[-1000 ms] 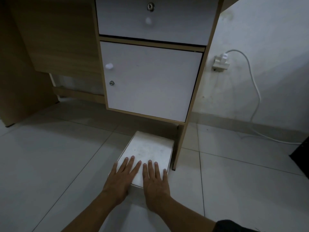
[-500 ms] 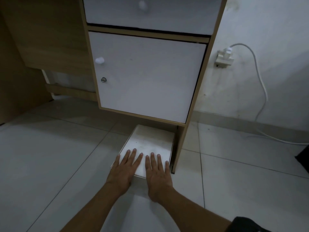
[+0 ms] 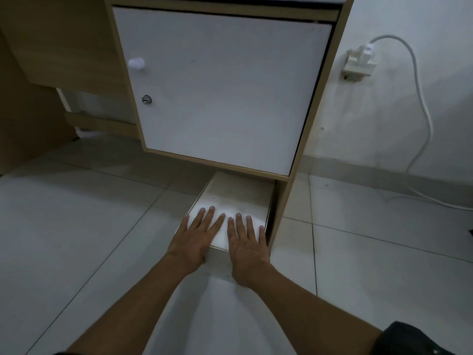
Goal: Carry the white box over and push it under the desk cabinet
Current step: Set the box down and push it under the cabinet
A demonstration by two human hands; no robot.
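Observation:
The white box lies flat on the tiled floor, its far part under the desk cabinet, close to the cabinet's right side panel. My left hand rests flat on the box's near left corner, fingers spread. Beside it, my right hand lies flat on the near right part of the lid, palm over the front edge. Neither hand grips the box. The cabinet has a white door with a knob and a lock, framed in light wood.
A wall socket with a plugged-in white cable is on the wall at the right; the cable trails down to the floor. The desk's wooden back panel and leg space are at the left. Pale floor tiles surround the box.
The box has slid farther under the cabinet with both hands flat on it. The view has moved closer and lower, so the upper drawer is out of sight.

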